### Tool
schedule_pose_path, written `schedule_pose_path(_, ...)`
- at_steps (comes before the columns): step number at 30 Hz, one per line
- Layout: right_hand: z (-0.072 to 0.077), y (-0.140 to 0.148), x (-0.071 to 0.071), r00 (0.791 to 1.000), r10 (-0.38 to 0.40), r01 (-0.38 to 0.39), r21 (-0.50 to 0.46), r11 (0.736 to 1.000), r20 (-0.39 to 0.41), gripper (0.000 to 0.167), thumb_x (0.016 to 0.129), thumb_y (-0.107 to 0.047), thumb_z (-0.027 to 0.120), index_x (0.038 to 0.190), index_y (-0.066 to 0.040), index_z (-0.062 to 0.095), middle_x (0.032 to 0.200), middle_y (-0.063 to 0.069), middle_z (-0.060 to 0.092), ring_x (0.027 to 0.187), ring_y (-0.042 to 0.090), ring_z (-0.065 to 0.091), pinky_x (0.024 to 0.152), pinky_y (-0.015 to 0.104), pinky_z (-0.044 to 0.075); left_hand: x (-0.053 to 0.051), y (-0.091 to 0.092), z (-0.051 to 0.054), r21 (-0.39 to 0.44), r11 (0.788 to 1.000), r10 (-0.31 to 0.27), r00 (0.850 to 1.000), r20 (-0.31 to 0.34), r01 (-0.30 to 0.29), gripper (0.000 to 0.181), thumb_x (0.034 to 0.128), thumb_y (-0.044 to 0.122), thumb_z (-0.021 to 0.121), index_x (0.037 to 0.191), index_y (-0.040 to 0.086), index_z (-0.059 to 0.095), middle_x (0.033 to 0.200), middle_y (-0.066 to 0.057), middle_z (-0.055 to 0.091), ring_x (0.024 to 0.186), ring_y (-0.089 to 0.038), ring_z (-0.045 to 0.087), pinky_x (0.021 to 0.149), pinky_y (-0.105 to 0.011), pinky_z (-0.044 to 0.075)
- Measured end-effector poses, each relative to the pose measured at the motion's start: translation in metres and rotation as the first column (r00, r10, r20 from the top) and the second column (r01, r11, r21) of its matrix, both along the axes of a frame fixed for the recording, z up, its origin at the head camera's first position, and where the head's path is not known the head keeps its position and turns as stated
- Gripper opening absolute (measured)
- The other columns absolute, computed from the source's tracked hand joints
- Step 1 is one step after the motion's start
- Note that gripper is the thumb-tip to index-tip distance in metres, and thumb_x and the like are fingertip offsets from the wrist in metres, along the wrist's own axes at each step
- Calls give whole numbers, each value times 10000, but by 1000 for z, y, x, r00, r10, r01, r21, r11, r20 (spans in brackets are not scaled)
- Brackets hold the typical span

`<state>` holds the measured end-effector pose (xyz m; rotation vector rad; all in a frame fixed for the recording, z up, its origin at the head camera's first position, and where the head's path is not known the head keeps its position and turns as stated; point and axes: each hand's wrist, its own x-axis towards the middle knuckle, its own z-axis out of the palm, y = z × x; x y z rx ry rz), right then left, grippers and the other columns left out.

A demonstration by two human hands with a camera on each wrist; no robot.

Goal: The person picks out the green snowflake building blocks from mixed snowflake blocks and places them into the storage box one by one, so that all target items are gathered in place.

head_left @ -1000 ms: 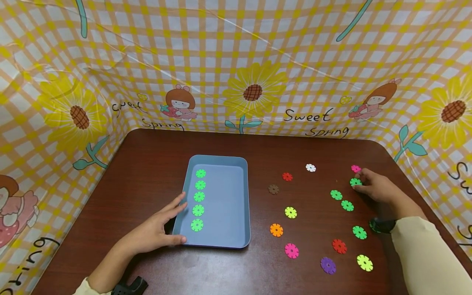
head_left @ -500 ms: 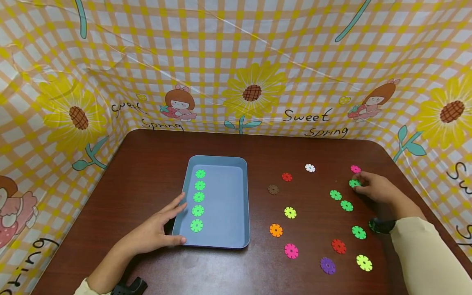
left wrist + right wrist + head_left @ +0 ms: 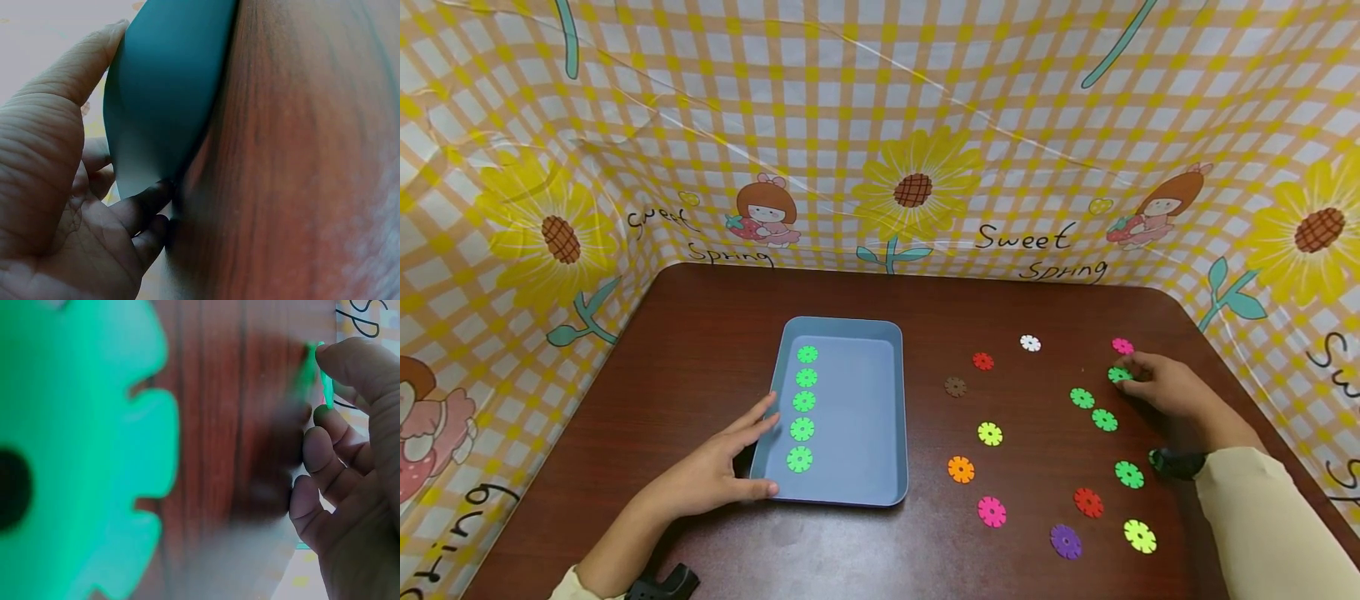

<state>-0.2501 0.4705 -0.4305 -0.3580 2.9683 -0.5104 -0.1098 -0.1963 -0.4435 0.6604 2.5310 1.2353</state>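
A blue-grey tray (image 3: 865,417) holds several green notched discs in a column along its left side. My left hand (image 3: 707,475) rests spread on its near left corner, fingers at the left rim and thumb at the near edge; the left wrist view shows the hand (image 3: 62,187) against the tray wall (image 3: 162,81). At the far right, my right hand (image 3: 1168,387) pinches a green disc (image 3: 1119,375) between thumb and finger. In the right wrist view, that disc (image 3: 327,387) stands on edge at the fingertips of the hand (image 3: 350,450), near the table surface.
Right of the tray lie loose discs: white (image 3: 1030,342), brown (image 3: 956,387), orange (image 3: 961,469), purple (image 3: 1066,542), and several red, yellow, pink and green. One pink disc (image 3: 1122,345) lies just beyond the right hand. Patterned cloth (image 3: 820,108) surrounds the table's (image 3: 700,358) far and side edges.
My right fingertips have shifted slightly left and nearer, over the green disc's edge. My left hand has kept its place on the tray.
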Motion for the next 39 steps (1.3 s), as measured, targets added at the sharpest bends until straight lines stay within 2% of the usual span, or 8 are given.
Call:
schedule_pose_path(5, -2, -2, 1, 1000, 5, -5, -7, 1000, -23, 285, 929, -171, 702, 1135, 8, 622, 869, 65, 611, 794, 238, 550, 705, 427, 442, 0, 0, 0, 3, 1000, -1, 1000, -4, 1, 964, 802, 391, 833, 1542, 32, 331, 1662, 23, 97, 1492, -234, 153, 1103, -557, 283)
schedule_pose_path(14, 1, -2, 1, 1000, -8, 8, -8, 1000, 11, 324, 934, -186, 696, 1173, 13, 606, 861, 63, 589, 769, 223, 524, 680, 397, 428, 0, -1, 0, 3, 1000, -2, 1000, -2, 2, 964, 804, 391, 832, 1542, 29, 329, 1663, 20, 96, 1492, -237, 151, 1101, -564, 282)
schedule_pose_path(22, 1, -4, 2, 1000, 1, -1, -4, 1000, 27, 385, 948, -237, 687, 1236, 7, 611, 802, 5, 562, 735, 194, 499, 663, 372, 412, 0, 0, 0, 7, 1000, 1, 1000, -3, -1, 960, 804, 390, 833, 1541, 30, 334, 1662, 26, 99, 1493, -237, 152, 1102, -568, 279)
schedule_pose_path(30, 4, -6, 1, 998, 4, -2, -23, 1000, 64, 401, 941, -212, 692, 1254, 19, 594, 812, 20, 553, 740, 190, 494, 670, 362, 407, 0, 0, 0, 8, 1000, 2, 1000, 2, -2, 959, 804, 382, 834, 1542, 33, 332, 1662, 25, 99, 1493, -240, 149, 1103, -567, 277)
schedule_pose_path(39, 4, -4, -1, 995, 32, -27, -52, 998, 96, 387, 929, -150, 696, 1240, 49, 581, 902, 79, 594, 791, 220, 522, 680, 361, 442, 0, -1, -1, 9, 1000, -3, 1000, -8, 4, 963, 804, 399, 830, 1541, 30, 332, 1663, 16, 99, 1493, -234, 149, 1100, -560, 287)
